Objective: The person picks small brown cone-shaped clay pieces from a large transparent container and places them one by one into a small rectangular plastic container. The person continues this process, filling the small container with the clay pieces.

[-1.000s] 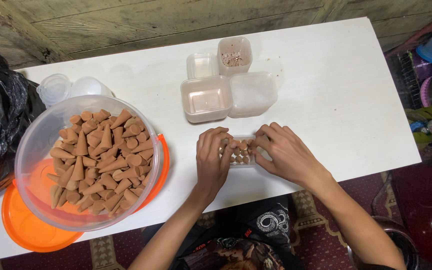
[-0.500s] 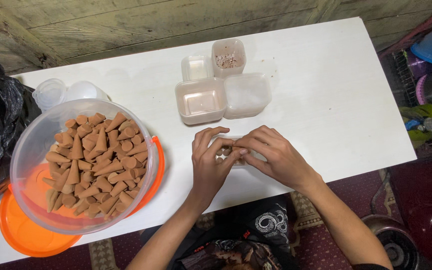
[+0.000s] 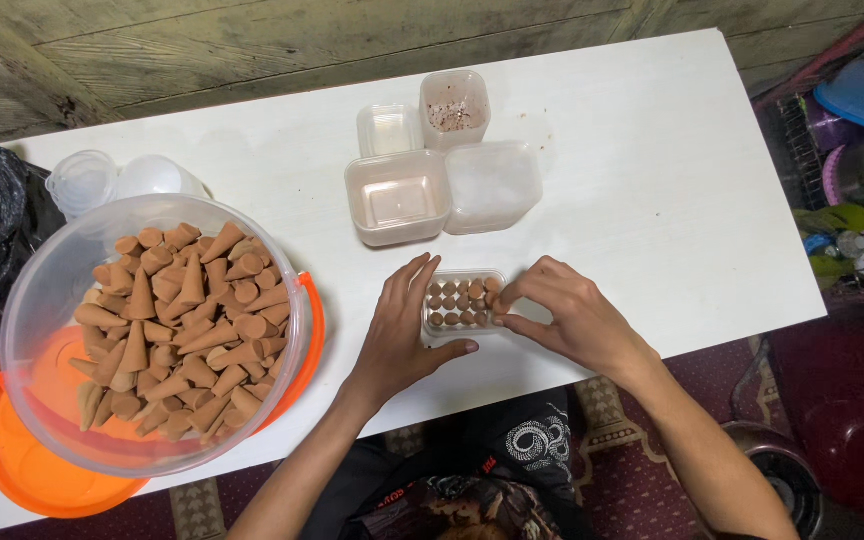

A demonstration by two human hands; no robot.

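Clear tubs (image 3: 442,175) stand behind the cone box (image 3: 462,302).

Even, soft light brightens the white counter (image 3: 652,180) beyond the grip; faint shadows beneath both hands, dim corners at right, sharp focus, slight edge distortion

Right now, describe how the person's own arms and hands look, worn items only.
Both forearms are bare up to the frame edge: no sleeves, gloves, watch or bracelets show. The left hand and right hand carry no rings that I can make out. Fingernails are short and unpainted. Below the arms, a dark garment with a pale printed pattern shows.
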